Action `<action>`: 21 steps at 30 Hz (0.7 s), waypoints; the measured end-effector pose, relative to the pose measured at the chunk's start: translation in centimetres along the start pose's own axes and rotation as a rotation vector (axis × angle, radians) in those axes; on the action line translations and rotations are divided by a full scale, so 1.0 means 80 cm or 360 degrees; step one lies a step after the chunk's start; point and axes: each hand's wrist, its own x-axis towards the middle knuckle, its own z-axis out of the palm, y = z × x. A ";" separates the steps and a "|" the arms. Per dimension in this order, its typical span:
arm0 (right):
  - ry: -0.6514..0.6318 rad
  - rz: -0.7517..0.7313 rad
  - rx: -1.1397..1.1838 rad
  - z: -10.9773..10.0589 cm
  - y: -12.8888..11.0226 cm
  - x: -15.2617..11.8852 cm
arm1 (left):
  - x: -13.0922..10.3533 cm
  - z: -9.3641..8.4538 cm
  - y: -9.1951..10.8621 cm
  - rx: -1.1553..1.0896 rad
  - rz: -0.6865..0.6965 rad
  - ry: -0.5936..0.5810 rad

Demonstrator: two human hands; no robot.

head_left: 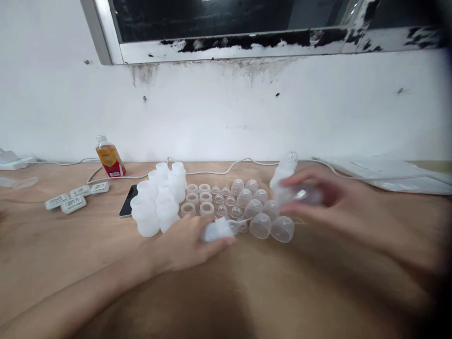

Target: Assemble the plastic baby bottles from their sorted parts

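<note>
My left hand is closed around a small whitish bottle with a thin pale tip pointing right, above the front of the rows. My right hand grips a clear plastic piece, blurred by motion, so its exact kind is unclear. Just behind it stands an assembled baby bottle with a clear cap. Between the hands are clear dome caps, small clear bottle nipples and white collar rings. Farther left stand several frosted white bottle bodies, grouped close together.
A black phone lies partly behind the bottle bodies. Several small white packets and a drink bottle are at the left. A white cable runs along the wall. A plastic bag lies at the back right.
</note>
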 end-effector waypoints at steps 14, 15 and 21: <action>-0.0071 0.0044 -0.1020 0.057 0.073 -0.077 | -0.020 0.004 -0.014 -0.0044 -0.0257 -0.0006; -0.0049 -0.0004 -0.0941 0.057 0.076 -0.073 | -0.020 0.004 -0.015 -0.0031 -0.0254 -0.0008; -0.0314 -0.0154 -0.0628 0.067 0.083 -0.055 | -0.021 0.016 -0.024 0.0070 -0.0273 0.0061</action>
